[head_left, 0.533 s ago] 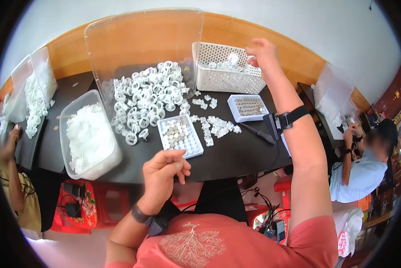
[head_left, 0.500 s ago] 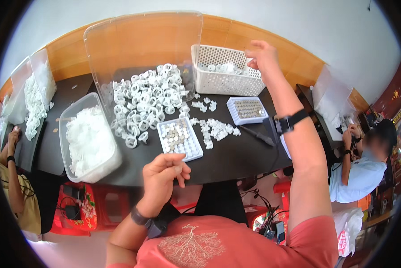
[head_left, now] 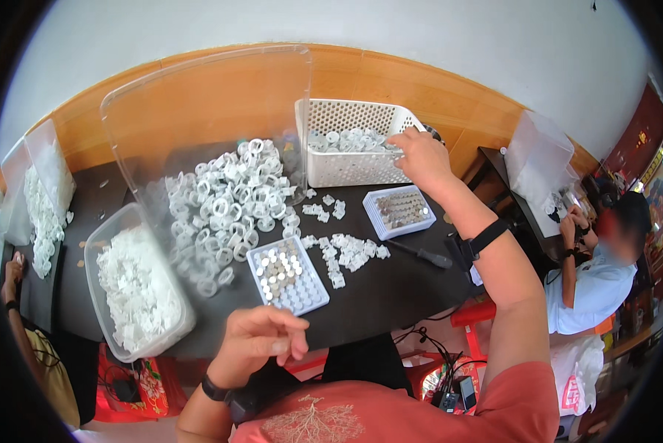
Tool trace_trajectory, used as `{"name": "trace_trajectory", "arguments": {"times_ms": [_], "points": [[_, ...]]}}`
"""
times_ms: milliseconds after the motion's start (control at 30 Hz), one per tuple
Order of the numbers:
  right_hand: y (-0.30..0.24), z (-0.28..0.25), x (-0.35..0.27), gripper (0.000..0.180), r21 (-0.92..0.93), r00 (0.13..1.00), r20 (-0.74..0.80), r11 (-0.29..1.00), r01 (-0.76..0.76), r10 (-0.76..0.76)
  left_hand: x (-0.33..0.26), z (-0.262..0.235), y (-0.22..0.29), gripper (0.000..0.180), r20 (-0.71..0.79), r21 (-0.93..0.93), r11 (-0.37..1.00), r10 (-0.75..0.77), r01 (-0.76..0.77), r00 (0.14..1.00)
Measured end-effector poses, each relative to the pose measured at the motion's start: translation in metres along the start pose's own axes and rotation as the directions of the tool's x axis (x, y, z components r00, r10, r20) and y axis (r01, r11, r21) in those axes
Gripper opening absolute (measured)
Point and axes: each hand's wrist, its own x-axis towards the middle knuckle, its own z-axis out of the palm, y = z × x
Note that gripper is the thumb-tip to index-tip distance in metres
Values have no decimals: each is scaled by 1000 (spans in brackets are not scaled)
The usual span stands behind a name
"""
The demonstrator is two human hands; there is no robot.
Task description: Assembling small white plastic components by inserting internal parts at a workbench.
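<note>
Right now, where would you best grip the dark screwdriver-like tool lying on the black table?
Probably by its thick dark handle, which points right, coming from above with fingers across its width. The tool lies flat and apart from the small white parts, and the thin shaft offers less hold.

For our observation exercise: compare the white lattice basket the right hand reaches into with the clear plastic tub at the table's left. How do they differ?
The white lattice basket has perforated, opaque white walls; the clear plastic tub has solid see-through walls. The basket stands at the table's far edge, where the right hand reaches over its rim; the tub sits at the near left, untouched. The basket looks only partly filled; the tub looks heaped. Both are open-topped and hold small white plastic parts.
</note>
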Motion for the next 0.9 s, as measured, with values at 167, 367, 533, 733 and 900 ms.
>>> {"name": "trace_trajectory", "arguments": {"times_ms": [167,367,533,733,900], "points": [[28,9,13,34,222,963,231,971,87,-140,-9,-10,8,43,13,39,980,-196,195,981],[79,33,96,46,312,789,614,908,-278,30,-5,-19,16,38,40,-18,945,-325,326,945],[75,96,126,64,257,678,726,869,-422,114,3,-2,29,42,-72,-60,926,-376,373,924],[44,91,146,77,433,598,799,742,-512,-54,5,-11,24,36,-143,-176,909,-405,379,903],[9,26,160,79,622,646,724,635,-459,-242,12,-12,24,33,-125,-159,896,-434,414,892]]}}
